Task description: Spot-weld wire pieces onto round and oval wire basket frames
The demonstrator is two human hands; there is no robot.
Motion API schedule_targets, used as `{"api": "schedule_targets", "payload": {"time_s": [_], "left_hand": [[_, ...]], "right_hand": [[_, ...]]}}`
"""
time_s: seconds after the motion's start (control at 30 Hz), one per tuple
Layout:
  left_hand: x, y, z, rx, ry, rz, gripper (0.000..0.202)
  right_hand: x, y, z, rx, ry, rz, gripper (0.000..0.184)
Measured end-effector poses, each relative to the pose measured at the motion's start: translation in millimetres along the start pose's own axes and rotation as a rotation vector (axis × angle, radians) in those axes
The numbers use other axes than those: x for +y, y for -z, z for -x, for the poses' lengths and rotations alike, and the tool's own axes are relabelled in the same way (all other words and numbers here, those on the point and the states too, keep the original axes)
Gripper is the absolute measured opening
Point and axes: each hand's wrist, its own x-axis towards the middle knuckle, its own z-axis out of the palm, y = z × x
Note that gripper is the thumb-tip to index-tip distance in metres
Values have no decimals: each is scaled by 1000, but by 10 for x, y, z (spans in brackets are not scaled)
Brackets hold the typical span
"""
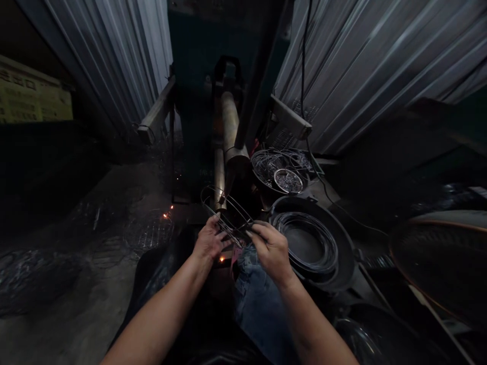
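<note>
A round frame of thin metal wire (238,205) is held tilted in front of the machine, close to the lower metal rod (219,177). My left hand (210,241) has the near left side of the frame between its thumb and fingers, with the fingers partly spread beneath it. On the right side, my right hand (272,246) pinches the wire with thumb and fingertips. Above the frame hangs the thick upper metal cylinder (230,121) of the machine. Whether the wire touches the lower rod I cannot tell.
To the right stand a black pan with wire rings (306,241) and a basin of bent wires holding a small bowl (289,181). Wire grids (150,233) lie on the left floor. Glowing sparks (165,216) show there. A cable (323,187) runs down on the right.
</note>
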Motion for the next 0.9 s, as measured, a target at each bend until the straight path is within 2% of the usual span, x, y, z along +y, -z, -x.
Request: {"api": "schedule_targets", "payload": {"time_s": [0.17,0.4,0.6,0.73,0.8,0.83,0.9], "left_hand": [[127,-8,10,33,105,-41,42],[279,-38,-105,93,163,-47,50],[294,-105,-177,123,210,-23,55],[243,-23,-174,71,218,-51,65],[195,90,-134,87,119,-161,68],[167,158,-106,124,-18,-247,66],[111,295,-49,157,-415,-456,60]], "right_hand": [[-164,-125,-256,-11,62,21,18],[-247,-289,-562,-91,104,238,21],[-271,-376,-729,-110,91,322,20],[-298,-355,-691,-78,111,301,19],[-267,-276,-567,-26,108,245,14],[-227,-224,-474,5,98,213,12],[-100,-124,-242,53,54,152,10]]}}
